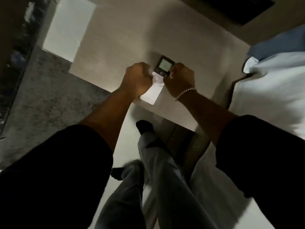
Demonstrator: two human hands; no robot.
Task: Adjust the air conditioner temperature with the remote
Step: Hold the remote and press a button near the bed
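1. The remote (156, 83) is held out in front of the person, above a pale cabinet top (115, 40); it is white with a dark upper end bearing a lit screen.
2. The left hand (137, 80) is curled closed against the remote's left edge, fingers wrapped under it.
3. The right hand (180, 78) is clenched on the remote's right edge, just below the screen; a chain bracelet (184, 93) circles that wrist.
4. The remote lies between both fists, its screen end pointing away from the person and its plain white end sticking out toward the wrists.
5. Right of the remote, light bedding (270, 83) shows.
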